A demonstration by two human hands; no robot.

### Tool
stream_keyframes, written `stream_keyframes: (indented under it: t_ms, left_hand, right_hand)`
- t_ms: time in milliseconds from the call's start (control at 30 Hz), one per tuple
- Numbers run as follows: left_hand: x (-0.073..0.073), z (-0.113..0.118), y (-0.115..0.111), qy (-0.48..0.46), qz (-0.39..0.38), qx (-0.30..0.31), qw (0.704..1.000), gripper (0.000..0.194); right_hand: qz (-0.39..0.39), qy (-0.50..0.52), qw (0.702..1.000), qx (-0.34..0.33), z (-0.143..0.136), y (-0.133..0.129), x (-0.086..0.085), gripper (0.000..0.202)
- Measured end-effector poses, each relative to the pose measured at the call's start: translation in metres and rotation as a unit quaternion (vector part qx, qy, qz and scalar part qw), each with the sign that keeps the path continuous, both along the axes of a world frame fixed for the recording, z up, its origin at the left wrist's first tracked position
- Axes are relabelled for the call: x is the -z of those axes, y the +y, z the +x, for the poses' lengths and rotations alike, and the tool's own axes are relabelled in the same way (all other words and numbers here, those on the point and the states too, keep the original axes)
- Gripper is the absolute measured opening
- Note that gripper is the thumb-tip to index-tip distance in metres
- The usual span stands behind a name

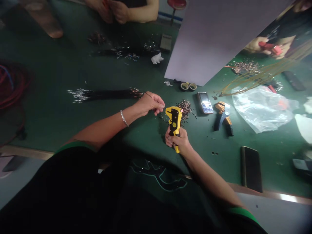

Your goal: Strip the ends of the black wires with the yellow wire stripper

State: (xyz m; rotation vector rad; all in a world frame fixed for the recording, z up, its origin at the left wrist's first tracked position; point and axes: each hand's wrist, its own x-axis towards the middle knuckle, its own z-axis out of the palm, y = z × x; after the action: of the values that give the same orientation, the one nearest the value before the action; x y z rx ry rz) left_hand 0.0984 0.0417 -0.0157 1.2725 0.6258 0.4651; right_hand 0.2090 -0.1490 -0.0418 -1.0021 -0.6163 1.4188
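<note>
My right hand is wrapped round the handles of a yellow and black wire stripper, its jaws pointing up and to the left. Just left of those jaws, my left hand is closed in a pinch on a thin black wire, part of which shows above the fingers. A bundle of black wires lies behind my left wrist, silvery at its left end and coppery at its right. Behind the stripper spreads a pile of small cut-off bits.
Right of the pile are a keypad phone, a second wire stripper, a clear plastic bag and a dark smartphone. A pale panel stands behind two tape rolls. Co-workers' hands work across the green table.
</note>
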Motion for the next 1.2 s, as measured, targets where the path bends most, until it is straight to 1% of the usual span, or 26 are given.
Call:
stream_keyframes:
  t_ms: [100,200,267,300,433,533,633,700,767,833,933,1033,1133,1200]
  left_hand:
    - [0.002,0.0,0.001,0.007,0.007,-0.005,1.0,0.015]
    - [0.004,-0.001,0.002,0.016,0.007,-0.014,1.0,0.015]
    - [0.003,-0.003,0.002,0.006,0.006,0.006,1.0,0.013]
    - [0.001,-0.003,0.002,0.003,0.008,0.01,1.0,0.012]
    - [-0.007,-0.004,-0.002,0.014,0.02,-0.026,0.999,0.01]
    - [-0.013,-0.003,-0.008,0.012,0.025,-0.03,0.999,0.008]
    - [-0.016,-0.003,-0.012,0.017,0.037,-0.046,0.998,0.007]
    - [-0.017,-0.004,-0.013,0.017,0.041,-0.045,0.998,0.007]
    - [-0.019,-0.006,-0.012,0.021,0.05,-0.054,0.997,0.008]
    - [-0.022,-0.007,-0.011,0.029,0.065,-0.084,0.994,0.008]
    - [-0.03,-0.008,-0.013,0.02,0.082,-0.102,0.991,0.008]
    - [-0.039,-0.009,-0.02,0.024,0.109,-0.115,0.987,0.008]
    - [-0.047,-0.012,-0.029,0.047,0.153,-0.118,0.98,0.008]
    - [-0.05,-0.014,-0.035,0.062,0.197,-0.116,0.972,0.009]
  right_hand:
    - [0.0,0.011,1.0,0.0,-0.001,0.002,0.001,0.023]
    - [0.003,0.021,1.0,-0.014,-0.001,0.003,0.0,0.022]
    - [0.004,0.013,1.0,-0.01,0.0,0.003,-0.002,0.021]
    - [0.004,0.013,1.0,-0.014,0.0,0.003,-0.002,0.021]
    - [0.01,0.035,0.998,-0.047,0.005,0.004,-0.006,0.022]
    - [0.021,0.046,0.998,-0.048,0.009,0.004,-0.008,0.022]
    - [0.025,0.057,0.996,-0.064,0.012,0.004,-0.009,0.023]
    - [0.029,0.06,0.995,-0.071,0.014,0.004,-0.013,0.023]
    - [0.043,0.062,0.996,-0.056,0.018,0.005,-0.019,0.023]
    - [0.064,0.066,0.996,-0.021,0.024,0.005,-0.026,0.022]
    - [0.081,0.042,0.995,0.029,0.033,0.007,-0.032,0.021]
    - [0.083,0.025,0.996,0.032,0.036,0.01,-0.025,0.023]
    - [0.079,0.006,0.997,0.001,0.034,0.012,-0.014,0.029]
    - [0.08,0.002,0.997,-0.014,0.032,0.012,-0.011,0.035]
